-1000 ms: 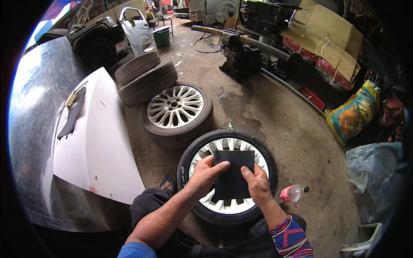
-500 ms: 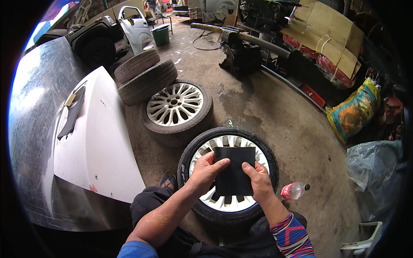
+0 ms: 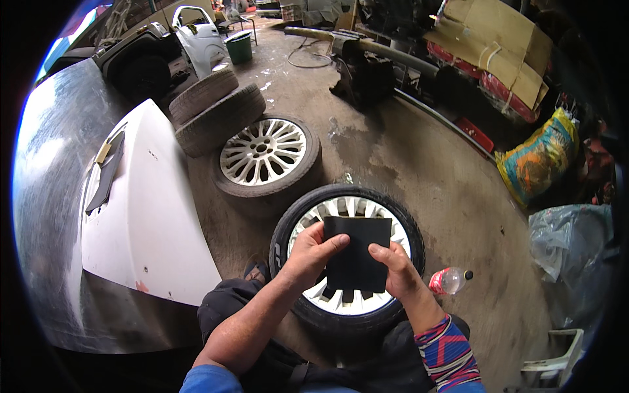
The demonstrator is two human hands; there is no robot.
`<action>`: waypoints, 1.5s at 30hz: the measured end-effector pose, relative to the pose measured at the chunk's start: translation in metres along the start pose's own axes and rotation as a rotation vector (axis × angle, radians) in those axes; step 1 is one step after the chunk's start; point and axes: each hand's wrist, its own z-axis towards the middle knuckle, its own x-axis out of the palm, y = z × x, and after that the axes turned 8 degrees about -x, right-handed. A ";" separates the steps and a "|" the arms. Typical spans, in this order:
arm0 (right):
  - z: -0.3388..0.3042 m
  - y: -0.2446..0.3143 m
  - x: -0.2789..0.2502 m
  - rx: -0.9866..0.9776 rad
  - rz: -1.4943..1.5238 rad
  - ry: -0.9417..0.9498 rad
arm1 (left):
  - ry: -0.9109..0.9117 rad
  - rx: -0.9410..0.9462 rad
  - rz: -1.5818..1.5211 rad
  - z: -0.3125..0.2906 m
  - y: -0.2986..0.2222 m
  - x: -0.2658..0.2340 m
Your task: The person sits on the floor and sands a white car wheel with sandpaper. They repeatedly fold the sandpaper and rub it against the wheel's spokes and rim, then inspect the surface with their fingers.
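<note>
Both hands, left hand [image 3: 306, 252] and right hand [image 3: 396, 268], still grip the black square sandpaper sheet [image 3: 356, 252], same spot above the white alloy wheel [image 3: 347, 262].

Matt black abrasive sheet [image 3: 356, 253]

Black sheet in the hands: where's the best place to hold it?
Probably by its two side edges, one hand from each side. The black sheet is thin, flat and upright, and the left hand and right hand already pinch it there.
</note>
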 end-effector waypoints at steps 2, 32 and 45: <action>-0.001 -0.003 0.002 -0.049 -0.153 -0.025 | -0.006 0.006 0.000 0.000 0.002 0.000; -0.004 -0.009 -0.003 -0.214 -0.369 -0.147 | -0.098 -0.108 0.036 0.000 -0.004 0.000; -0.005 -0.005 0.010 -0.251 -0.205 -0.121 | -0.159 0.082 0.176 0.001 -0.005 -0.005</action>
